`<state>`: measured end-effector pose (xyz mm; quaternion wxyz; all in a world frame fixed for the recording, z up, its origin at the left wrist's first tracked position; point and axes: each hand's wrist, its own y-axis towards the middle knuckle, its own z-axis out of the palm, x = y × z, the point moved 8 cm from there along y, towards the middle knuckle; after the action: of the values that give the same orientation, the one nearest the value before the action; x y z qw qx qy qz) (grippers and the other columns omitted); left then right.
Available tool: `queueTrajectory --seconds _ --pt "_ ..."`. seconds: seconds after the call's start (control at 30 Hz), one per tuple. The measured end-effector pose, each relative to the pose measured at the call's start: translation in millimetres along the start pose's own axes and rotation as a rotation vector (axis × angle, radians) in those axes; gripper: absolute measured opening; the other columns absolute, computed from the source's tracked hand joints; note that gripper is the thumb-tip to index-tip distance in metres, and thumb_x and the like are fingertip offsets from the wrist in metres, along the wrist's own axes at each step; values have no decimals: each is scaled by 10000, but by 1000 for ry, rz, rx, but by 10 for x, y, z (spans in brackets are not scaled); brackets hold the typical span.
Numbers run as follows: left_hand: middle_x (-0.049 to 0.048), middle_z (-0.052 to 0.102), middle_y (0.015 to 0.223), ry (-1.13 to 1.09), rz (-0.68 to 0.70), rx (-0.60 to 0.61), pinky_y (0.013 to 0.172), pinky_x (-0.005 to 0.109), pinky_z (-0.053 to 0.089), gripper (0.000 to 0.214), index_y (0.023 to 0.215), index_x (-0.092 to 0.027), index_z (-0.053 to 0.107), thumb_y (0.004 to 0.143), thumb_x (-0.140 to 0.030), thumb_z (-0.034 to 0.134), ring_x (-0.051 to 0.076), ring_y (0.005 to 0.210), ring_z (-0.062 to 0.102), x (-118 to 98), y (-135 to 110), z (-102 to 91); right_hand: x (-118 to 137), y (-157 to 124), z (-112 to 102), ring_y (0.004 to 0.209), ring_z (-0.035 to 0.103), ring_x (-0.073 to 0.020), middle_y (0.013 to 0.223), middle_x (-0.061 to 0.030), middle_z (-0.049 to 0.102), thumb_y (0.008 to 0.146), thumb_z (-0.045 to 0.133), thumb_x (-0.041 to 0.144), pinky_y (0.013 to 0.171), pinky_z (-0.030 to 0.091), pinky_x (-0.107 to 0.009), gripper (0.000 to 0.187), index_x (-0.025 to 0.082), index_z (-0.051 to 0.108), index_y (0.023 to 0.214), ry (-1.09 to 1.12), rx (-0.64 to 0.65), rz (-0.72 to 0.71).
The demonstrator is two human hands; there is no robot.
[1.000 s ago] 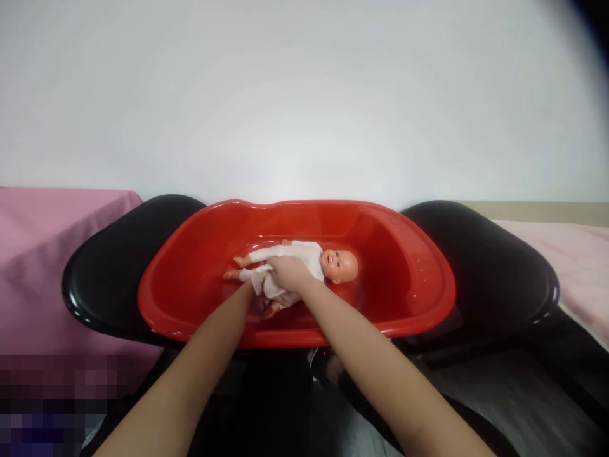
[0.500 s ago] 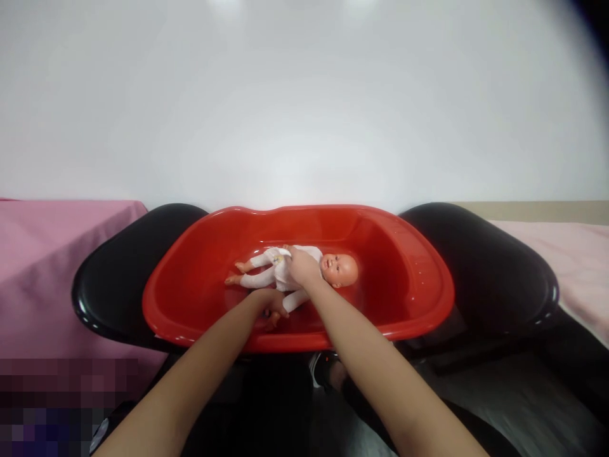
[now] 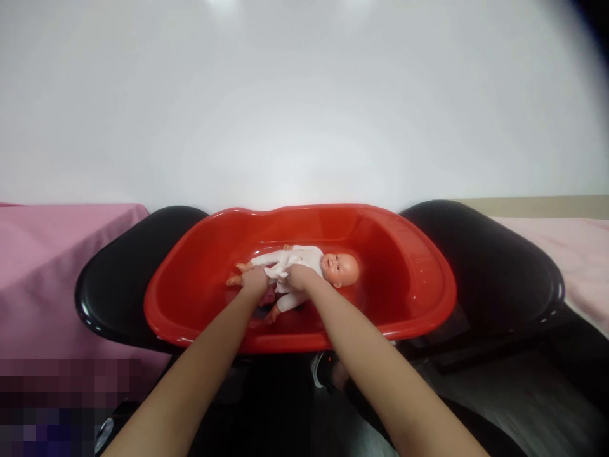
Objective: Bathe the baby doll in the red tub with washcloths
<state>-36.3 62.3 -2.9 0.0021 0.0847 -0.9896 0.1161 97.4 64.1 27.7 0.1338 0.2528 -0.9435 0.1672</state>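
A baby doll point(image 3: 311, 257) in white clothing lies face up in a red baby bathtub point(image 3: 413, 266), head to the right and bare feet to the left. My left hand point(image 3: 255, 279) is closed at the doll's legs, gripping white cloth point(image 3: 276, 269). At the doll's waist, my right hand point(image 3: 301, 277) is also closed on this cloth, which bunches between the two hands. Whether the cloth is part of the doll's clothing I cannot tell. The doll's near hand point(image 3: 273, 314) shows below my wrists. My fingertips are mostly hidden.
Black rounded surfaces flank the tub, one on the left point(image 3: 114, 285) and one on the right point(image 3: 504, 279). Pink fabric point(image 3: 71, 254) covers a surface at far left, pale pink fabric point(image 3: 561, 254) one at far right. A white wall point(image 3: 304, 101) rises behind.
My left hand has left the doll's near arm and moved up and left onto the white cloth. My right hand has shifted slightly nearer to me. The doll's near arm now lies lower.
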Motion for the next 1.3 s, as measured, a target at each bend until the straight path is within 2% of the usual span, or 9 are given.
queueTrajectory --seconds 0.13,0.27,0.5,0.73,0.83,0.9,0.97,1.17,1.3 --pt "225 491 1370 71 -7 -27 884 501 483 512 1339 -119 473 893 -370 448 374 1220 499 -6 -102 -2 -58 -12 63 1051 641 -254 1168 -147 680 797 617 397 888 479 -301 379 148 713 1067 -27 61 69" --pt "207 540 1328 129 20 -8 935 508 448 433 1307 -129 505 892 -194 402 351 1198 530 -34 -100 60 -76 -109 30 1059 644 -285 1199 -144 667 773 646 409 860 512 -352 427 166 693 1120 -54 93 133" --pt "205 629 1214 173 74 -21 948 521 416 415 1292 -118 526 907 -167 379 357 1136 577 -1 -59 81 -32 -222 -95 1082 634 -296 1181 -159 671 779 646 336 885 508 -393 421 152 675 1156 -90 43 187" --pt "177 625 1230 201 150 -9 993 534 363 410 1268 -149 550 863 -173 497 356 1155 559 -185 -86 88 -80 -239 -204 1074 634 -294 1171 -170 670 740 681 320 858 504 -379 442 166 673 1154 -102 -35 227" --pt "188 616 1235 199 180 -15 985 509 379 398 1233 -117 566 839 -160 524 349 1155 550 -251 -101 87 -91 -263 -331 1048 646 -275 1128 -162 688 840 556 344 823 500 -354 351 167 690 1112 -71 -121 240" --pt "197 618 1224 193 191 -24 991 501 377 381 1213 -96 571 839 -150 512 338 1145 550 -276 -101 86 -85 -277 -428 1023 654 -271 1098 -153 698 899 450 385 816 490 -357 375 166 698 1076 -38 -200 234" --pt "193 622 1217 187 197 -32 997 504 373 374 1207 -100 571 843 -146 498 326 1141 551 -290 -96 89 -76 -283 -498 1016 652 -266 1097 -143 696 907 425 419 817 478 -351 395 172 690 1065 -11 -268 225" --pt "181 607 1248 176 199 -16 995 543 372 448 1207 -154 579 759 -144 601 343 1166 546 -332 -89 107 -89 -259 -493 1053 629 -230 1158 -133 670 921 412 442 835 457 -309 401 193 626 1151 31 -305 237" --pt "189 617 1238 153 205 21 998 548 361 500 1214 -147 577 723 -160 670 361 1194 520 -379 -89 126 -88 -246 -451 1035 638 -234 1145 -132 676 924 401 451 823 458 -316 398 203 631 1132 35 -277 232"
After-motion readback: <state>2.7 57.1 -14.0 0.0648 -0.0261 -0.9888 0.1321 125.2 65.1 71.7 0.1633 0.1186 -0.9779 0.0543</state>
